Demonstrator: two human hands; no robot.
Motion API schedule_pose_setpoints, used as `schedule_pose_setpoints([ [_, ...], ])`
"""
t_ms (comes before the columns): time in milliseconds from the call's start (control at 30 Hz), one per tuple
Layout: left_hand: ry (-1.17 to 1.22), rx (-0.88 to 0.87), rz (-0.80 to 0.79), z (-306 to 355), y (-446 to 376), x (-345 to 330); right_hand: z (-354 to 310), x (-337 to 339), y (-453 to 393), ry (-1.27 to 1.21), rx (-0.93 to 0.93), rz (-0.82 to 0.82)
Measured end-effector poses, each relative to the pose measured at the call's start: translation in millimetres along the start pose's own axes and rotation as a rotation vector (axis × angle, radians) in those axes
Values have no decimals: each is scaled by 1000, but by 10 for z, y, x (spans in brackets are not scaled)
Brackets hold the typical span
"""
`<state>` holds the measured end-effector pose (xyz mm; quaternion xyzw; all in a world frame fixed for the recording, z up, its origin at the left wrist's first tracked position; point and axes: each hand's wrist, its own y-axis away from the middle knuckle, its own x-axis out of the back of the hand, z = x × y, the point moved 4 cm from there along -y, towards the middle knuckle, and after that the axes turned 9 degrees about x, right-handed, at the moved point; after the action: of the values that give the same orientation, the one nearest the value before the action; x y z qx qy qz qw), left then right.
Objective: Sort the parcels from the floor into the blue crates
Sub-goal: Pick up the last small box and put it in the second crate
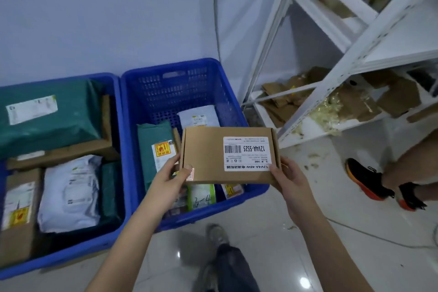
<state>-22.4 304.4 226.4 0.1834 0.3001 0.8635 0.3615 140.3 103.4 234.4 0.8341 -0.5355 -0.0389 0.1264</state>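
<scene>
Two hands, left (171, 174) and right (285, 176), grip the labelled cardboard box (228, 155) by its ends, label up, seemingly to read it, above the right blue crate (132, 111)

**Legible markings**

Box (227, 155), white label (247, 153), seen upside down: a barcode with "12V4A-5525" beside it, and along its near edge "12V4A 48W" followed by Chinese characters too small to read.

Green-edged packet (202, 197) in the right crate (151, 92): handwritten "4-2", uncertain.

Labels on the other parcels: print blurred, unreadable.
</scene>
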Motion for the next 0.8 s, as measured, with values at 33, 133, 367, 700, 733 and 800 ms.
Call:
schedule_pose_setpoints([
  [33,21,11,4,5,-41,51,-11,-65,-62,21,-2,-18],
  [133,54,50,18,13,-213,176,-68,-279,-291,82,-15,-57],
  [367,67,104,50,71,-682,583,15,-853,-853,185,-76,-176],
  [700,-46,115,-50,-521,-718,804,536,-1038,-725,231,-251,-221],
  [733,-83,142,-73,-615,-654,778,608,-992,-652,234,-268,-210],
  [800,-133,196,-115,-783,-514,718,729,-881,-522,242,-302,-180],
])
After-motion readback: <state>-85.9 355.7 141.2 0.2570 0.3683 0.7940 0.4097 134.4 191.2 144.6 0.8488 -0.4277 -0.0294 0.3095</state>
